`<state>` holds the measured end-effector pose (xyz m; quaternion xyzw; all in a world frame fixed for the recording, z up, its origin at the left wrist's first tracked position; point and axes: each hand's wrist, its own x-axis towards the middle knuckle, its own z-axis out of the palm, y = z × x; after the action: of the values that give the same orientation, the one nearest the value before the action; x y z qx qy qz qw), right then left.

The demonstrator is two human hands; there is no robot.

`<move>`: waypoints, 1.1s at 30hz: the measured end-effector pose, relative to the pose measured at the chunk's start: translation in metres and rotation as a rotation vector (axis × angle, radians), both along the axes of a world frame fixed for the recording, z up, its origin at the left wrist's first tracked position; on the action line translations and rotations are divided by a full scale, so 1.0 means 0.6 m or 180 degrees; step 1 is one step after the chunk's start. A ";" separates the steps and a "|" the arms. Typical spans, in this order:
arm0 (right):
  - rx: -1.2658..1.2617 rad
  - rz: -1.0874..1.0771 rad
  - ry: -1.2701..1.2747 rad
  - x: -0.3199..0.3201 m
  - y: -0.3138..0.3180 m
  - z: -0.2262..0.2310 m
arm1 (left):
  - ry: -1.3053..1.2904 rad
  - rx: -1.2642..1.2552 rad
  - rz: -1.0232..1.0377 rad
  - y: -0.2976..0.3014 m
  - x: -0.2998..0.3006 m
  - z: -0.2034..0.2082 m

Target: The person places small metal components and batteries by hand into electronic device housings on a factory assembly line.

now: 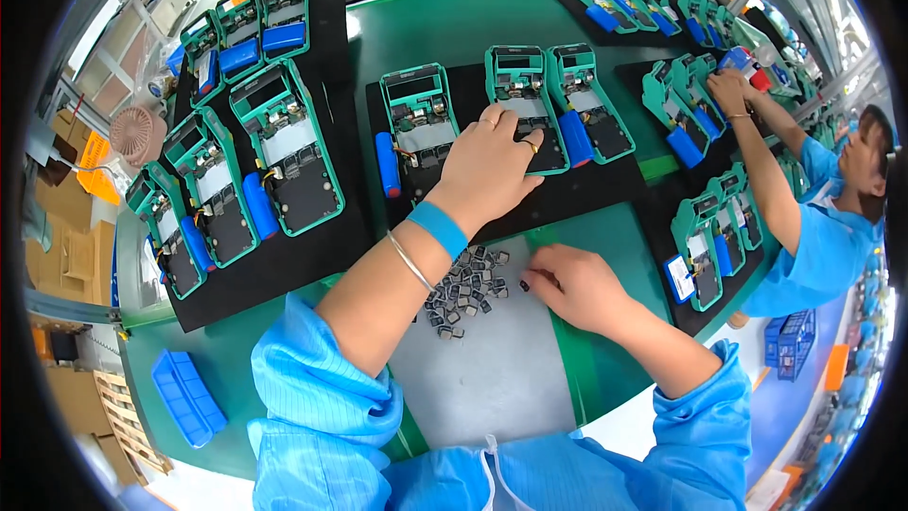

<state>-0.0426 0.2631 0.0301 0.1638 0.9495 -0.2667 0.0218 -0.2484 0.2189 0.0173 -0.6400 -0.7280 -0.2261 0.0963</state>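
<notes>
Green open plastic device [518, 104] in the middle lies under the flat, spread left hand [487, 170]. The right hand [572, 286] pinches at small grey square parts [465, 289] just left of it. A blue plastic tray [187, 397] sits lower left.

Open device housings [518, 104]: teal-green, fitted with blue cylindrical cells [574, 138] and dark grey boards. Foam mats [284, 265]: black. Bench surface [426, 33]: green. Small components [466, 289]: dark grey, heaped on a pale grey sheet [492, 369]. Sleeves [322, 407]: light blue. Wristband [438, 228]: blue. Bangle [409, 261]: silver. Tray [187, 396]: blue.
</notes>
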 end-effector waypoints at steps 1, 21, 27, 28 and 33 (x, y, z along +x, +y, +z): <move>0.0107 0.0432 0.0487 0.005 0.009 -0.004 | -0.0049 -0.0066 -0.0006 -0.001 0.002 0.000; 0.0798 0.1221 0.1706 -0.111 0.113 0.092 | -0.0264 0.0199 0.0048 -0.049 0.005 -0.007; 0.1952 0.1107 0.1824 -0.200 0.200 0.029 | -0.0451 0.0280 0.0002 -0.044 0.009 -0.003; 0.2055 0.1129 0.1797 -0.207 0.206 0.022 | -0.0473 0.0365 -0.0032 -0.044 0.007 -0.004; 0.2442 0.1236 0.1685 -0.226 0.207 0.019 | -0.0517 0.0368 0.0005 -0.047 0.006 0.000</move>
<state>-0.1784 0.3876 0.0416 -0.0928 0.9650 0.0781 -0.2323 -0.2451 0.1906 0.0171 -0.6124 -0.7196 -0.3188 0.0739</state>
